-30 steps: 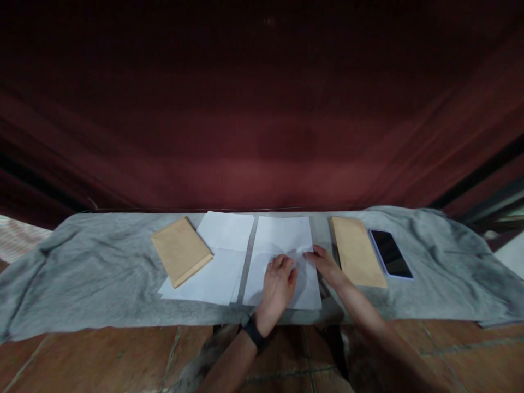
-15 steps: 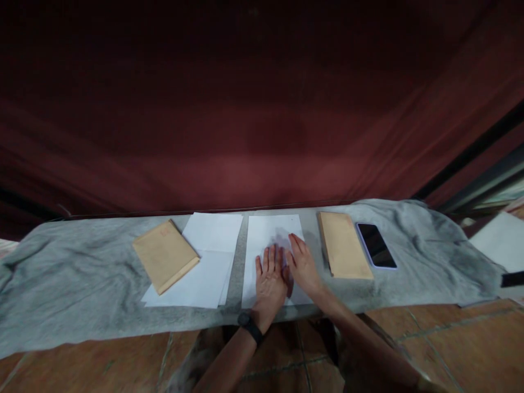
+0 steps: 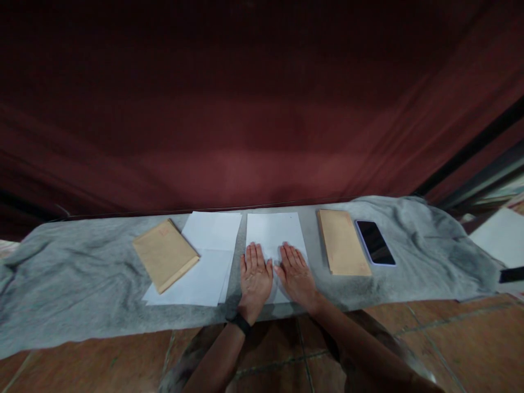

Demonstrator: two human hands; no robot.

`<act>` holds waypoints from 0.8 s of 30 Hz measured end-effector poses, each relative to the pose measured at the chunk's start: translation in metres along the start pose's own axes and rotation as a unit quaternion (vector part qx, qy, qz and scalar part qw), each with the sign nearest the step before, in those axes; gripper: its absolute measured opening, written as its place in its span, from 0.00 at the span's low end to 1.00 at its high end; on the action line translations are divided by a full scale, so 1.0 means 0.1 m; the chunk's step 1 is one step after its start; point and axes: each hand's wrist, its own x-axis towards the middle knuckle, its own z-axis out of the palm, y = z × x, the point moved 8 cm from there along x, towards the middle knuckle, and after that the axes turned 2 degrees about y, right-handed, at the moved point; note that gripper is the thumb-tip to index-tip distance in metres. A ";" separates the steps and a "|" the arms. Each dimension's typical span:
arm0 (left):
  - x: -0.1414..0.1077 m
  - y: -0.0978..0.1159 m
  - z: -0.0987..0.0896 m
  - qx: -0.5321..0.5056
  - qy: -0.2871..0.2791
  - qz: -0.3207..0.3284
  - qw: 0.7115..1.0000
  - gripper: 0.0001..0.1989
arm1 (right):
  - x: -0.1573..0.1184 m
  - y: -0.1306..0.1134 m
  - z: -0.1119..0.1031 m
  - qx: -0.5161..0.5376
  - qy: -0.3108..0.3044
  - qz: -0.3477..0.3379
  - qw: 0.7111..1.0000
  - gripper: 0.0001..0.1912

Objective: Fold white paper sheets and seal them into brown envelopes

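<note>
A white sheet of paper (image 3: 273,226) lies flat on the grey cloth in front of me. My left hand (image 3: 256,275) rests palm down on its left half, fingers stretched out. Across from it, my right hand (image 3: 297,275) lies flat on the right half, thumb pointing toward the left one. A dark watch (image 3: 240,323) is on my left wrist. Left of the sheet are several overlapping white papers (image 3: 213,229), with a brown envelope (image 3: 166,254) lying askew over them. Brown envelopes (image 3: 344,243), apparently stacked, lie to the right of my right hand.
A phone with a pale purple edge (image 3: 375,243) lies right of the envelopes. Grey cloth (image 3: 82,273) covers the long narrow surface, rumpled at both ends. A dark red upright panel (image 3: 262,136) stands behind it. Tiled floor (image 3: 102,360) shows below.
My hands were close together near the middle of the sheet. The left has moved left and the right has come down toward me, so they now lie apart, both flat.
</note>
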 end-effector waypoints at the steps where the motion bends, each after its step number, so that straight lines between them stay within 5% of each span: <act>1: 0.00 -0.05 -0.03 -0.002 0.009 -0.007 1.000 0.31 | -0.02 0.05 -0.03 -0.011 0.001 0.009 1.000 0.32; 7: -0.07 -0.20 -0.13 -0.013 0.040 -0.009 0.999 0.31 | -0.08 0.31 -0.12 -0.019 0.001 0.053 0.998 0.34; 16: 0.12 -0.33 -0.36 -0.016 0.001 -0.041 0.999 0.26 | -0.11 0.40 -0.14 -0.024 0.000 0.054 0.998 0.34; 24: 0.13 -0.49 -0.20 -0.119 -0.091 -0.121 0.981 0.28 | -0.08 0.44 -0.12 -0.032 -0.006 0.054 0.998 0.34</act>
